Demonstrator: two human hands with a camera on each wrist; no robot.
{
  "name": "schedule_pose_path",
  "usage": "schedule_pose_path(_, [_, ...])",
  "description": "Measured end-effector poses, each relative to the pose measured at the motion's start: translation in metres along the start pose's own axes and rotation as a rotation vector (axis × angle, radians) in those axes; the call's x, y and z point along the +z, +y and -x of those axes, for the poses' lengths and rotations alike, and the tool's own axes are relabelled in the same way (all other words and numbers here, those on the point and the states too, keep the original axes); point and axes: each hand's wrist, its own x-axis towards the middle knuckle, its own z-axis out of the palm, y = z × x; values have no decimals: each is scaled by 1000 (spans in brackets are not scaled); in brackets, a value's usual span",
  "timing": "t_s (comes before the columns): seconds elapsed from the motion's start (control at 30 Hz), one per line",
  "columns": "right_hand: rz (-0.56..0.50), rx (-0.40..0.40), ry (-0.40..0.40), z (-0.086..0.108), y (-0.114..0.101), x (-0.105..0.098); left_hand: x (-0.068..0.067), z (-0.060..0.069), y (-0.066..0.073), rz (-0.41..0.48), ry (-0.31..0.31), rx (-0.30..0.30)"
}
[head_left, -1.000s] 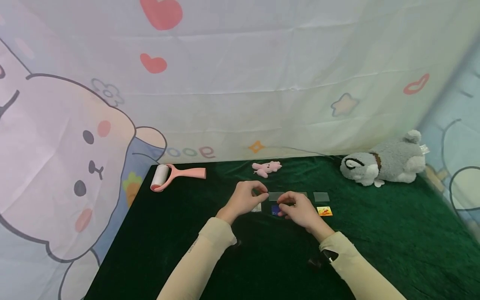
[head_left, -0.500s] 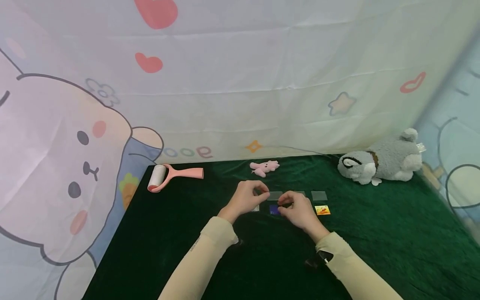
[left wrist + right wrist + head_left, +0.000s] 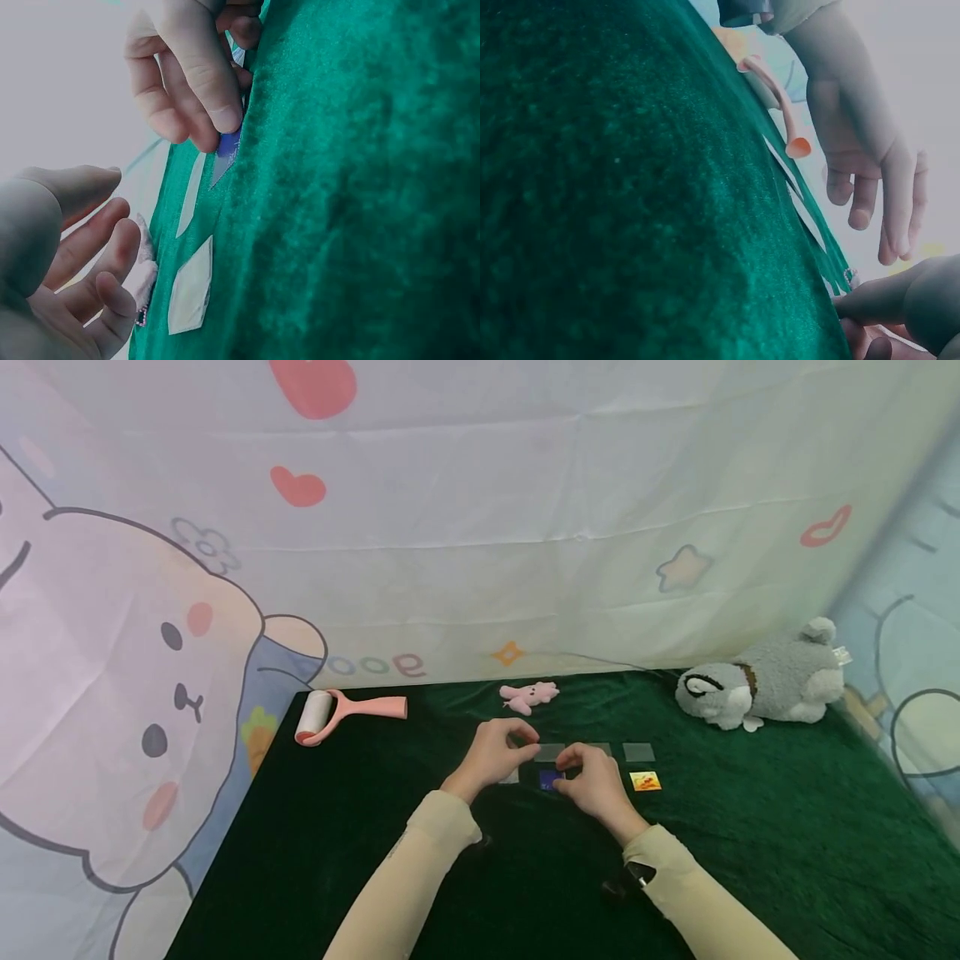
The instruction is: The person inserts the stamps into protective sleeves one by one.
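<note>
Pinching blue card (image 3: 548, 779) w/ my R hand (image 3: 597, 782) fingers | L hand (image 3: 489, 757) fingers relaxed, nr white card (image 3: 191, 289) | yellow card (image 3: 646, 781) to R

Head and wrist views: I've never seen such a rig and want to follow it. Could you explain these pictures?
There is no machine, just a person's bare left hand and right hand. The wide picture comes from a camera worn on the head; the other two come from a camera on each wrist. Green cloth covers the surface, and on it lie thin pale rectangles, a yellow card, a blue card, a pink-handled roller, a small pink toy and a larger grey toy. The right hand pinches the blue card; the left hand is nearby, fingers loosely curved, holding nothing.
</note>
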Motion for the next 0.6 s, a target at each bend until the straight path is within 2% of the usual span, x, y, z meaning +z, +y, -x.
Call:
schedule_pose_path(0.3, [7, 2, 7, -1, -2, 2, 8, -11, -2, -39, -10, -26])
schedule_pose_path(0.6, [18, 11, -5, 1, -2, 0, 19, -18, -4, -181, -24, -65])
